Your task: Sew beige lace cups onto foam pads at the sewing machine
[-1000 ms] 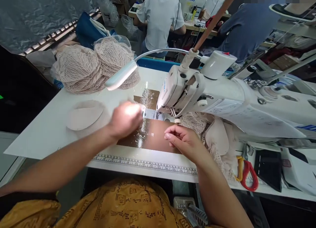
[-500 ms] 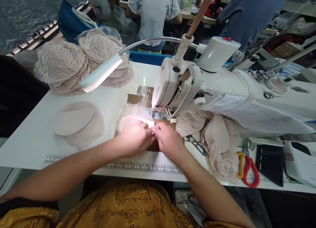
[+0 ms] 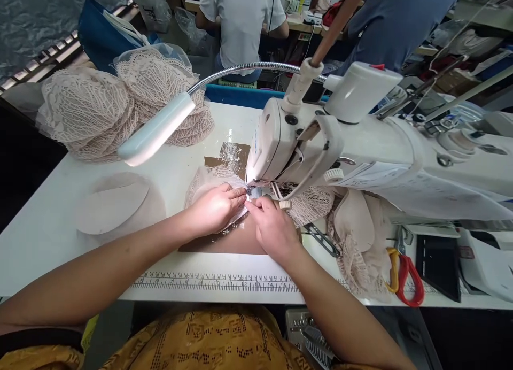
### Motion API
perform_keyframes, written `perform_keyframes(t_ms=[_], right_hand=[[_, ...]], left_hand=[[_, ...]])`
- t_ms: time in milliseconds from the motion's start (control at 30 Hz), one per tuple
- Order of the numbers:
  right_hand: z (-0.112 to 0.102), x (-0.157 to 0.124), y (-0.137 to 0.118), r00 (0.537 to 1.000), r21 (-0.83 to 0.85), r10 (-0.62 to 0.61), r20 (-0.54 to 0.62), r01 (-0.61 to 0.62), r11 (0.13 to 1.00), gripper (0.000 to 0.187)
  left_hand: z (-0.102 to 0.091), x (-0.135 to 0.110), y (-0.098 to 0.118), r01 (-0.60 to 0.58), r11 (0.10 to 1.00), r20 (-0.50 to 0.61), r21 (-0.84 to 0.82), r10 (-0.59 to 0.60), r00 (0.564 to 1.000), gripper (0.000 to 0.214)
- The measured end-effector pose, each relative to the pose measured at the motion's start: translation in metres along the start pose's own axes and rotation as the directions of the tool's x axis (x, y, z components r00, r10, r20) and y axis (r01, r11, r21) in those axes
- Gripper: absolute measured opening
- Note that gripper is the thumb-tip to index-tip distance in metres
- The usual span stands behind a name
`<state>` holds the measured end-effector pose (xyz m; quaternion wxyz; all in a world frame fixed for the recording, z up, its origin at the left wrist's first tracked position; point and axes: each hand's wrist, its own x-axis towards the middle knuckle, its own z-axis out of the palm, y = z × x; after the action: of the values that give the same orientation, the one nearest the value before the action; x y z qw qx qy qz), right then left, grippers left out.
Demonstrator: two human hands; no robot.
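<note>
On the white desk (image 3: 40, 241), the right hand (image 3: 276, 228) pinches a lace piece (image 3: 204, 183) by its edge at the sewing machine (image 3: 276, 140); the left hand (image 3: 218, 207) lies on it, grip unclear.

A white desk (image 3: 44, 215) spans the scene, with a printed ruler strip (image 3: 216, 284) along its near edge and a blue strip (image 3: 244, 95) along its far one. A lamp (image 3: 156, 129) on a bendable metal neck throws a bright glow on the middle. Crinkled silvery-grey sheeting (image 3: 36, 33) hangs at the far left, above dark shadow. Beyond lies grey floor (image 3: 174, 52), with a cluttered wooden-edged worktable (image 3: 296, 25) farther off and a cardboard box (image 3: 452, 81) at the far right.
</note>
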<state>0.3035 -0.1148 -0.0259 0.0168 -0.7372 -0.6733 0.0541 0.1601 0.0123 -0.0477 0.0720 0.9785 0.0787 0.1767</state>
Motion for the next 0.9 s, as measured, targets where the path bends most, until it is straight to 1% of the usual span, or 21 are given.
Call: perform_keyframes(t_ms=[167, 233, 333, 467, 733, 833, 900], right_hand=[[0.001, 0.001, -0.001, 1.0, -0.02, 0.017, -0.016, -0.017, 1.0, 0.047], [0.002, 0.0, -0.002, 1.0, -0.023, 0.009, -0.026, -0.01, 1.0, 0.048], [0.003, 0.0, -0.002, 1.0, -0.017, 0.001, -0.026, -0.002, 1.0, 0.049], [0.005, 0.0, 0.0, 0.999, 0.006, -0.018, -0.037, 0.018, 1.0, 0.049], [0.009, -0.004, 0.004, 0.995, 0.045, -0.039, -0.091, 0.043, 0.998, 0.051], [0.01, -0.004, 0.004, 0.992, 0.06, -0.033, -0.121, 0.04, 0.997, 0.048], [0.011, -0.005, 0.005, 0.986, 0.1, -0.025, -0.163, 0.042, 0.994, 0.044]], left_hand=[[0.001, 0.002, -0.009, -0.038, 0.999, -0.021, -0.029, 0.038, 0.999, 0.032], [0.0, 0.0, -0.01, -0.031, 0.999, -0.018, -0.041, 0.03, 0.999, 0.033], [-0.003, 0.0, -0.01, -0.004, 0.998, 0.014, -0.062, 0.004, 1.0, 0.035], [-0.007, 0.003, -0.009, 0.069, 0.996, 0.059, -0.061, -0.065, 0.996, 0.036], [-0.006, 0.0, -0.008, 0.184, 0.983, 0.079, -0.002, -0.183, 0.98, 0.041], [-0.008, 0.0, -0.005, 0.271, 0.961, 0.09, 0.058, -0.275, 0.957, 0.043], [-0.012, 0.0, -0.004, 0.33, 0.94, 0.101, 0.081, -0.337, 0.936, 0.043]])
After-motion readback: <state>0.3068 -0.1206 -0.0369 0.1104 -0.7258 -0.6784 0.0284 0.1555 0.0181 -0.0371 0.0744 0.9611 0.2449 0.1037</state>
